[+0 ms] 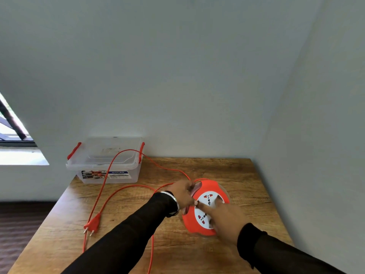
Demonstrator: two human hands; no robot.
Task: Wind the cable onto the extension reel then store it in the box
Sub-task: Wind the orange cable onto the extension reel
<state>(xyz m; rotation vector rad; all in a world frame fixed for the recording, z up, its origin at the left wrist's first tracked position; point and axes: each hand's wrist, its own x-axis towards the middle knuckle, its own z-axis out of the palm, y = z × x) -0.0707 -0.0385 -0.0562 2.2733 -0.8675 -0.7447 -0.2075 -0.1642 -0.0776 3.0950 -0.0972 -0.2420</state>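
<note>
An orange extension reel (189,220) with a white socket face lies on the wooden table (227,171), right of centre. My left hand (182,192) grips the reel's left rim where the orange cable (126,187) meets it. My right hand (225,218) rests on the white face, fingers on it. The cable loops loosely across the table, up over the clear box (107,161) and back down to its orange plug (92,224) near the left edge. Another strand runs off the front edge.
The clear plastic box with red latches stands open at the table's back left corner, against the wall. A wall runs close along the table's right side. A window (11,131) is at the far left, dark floor below it.
</note>
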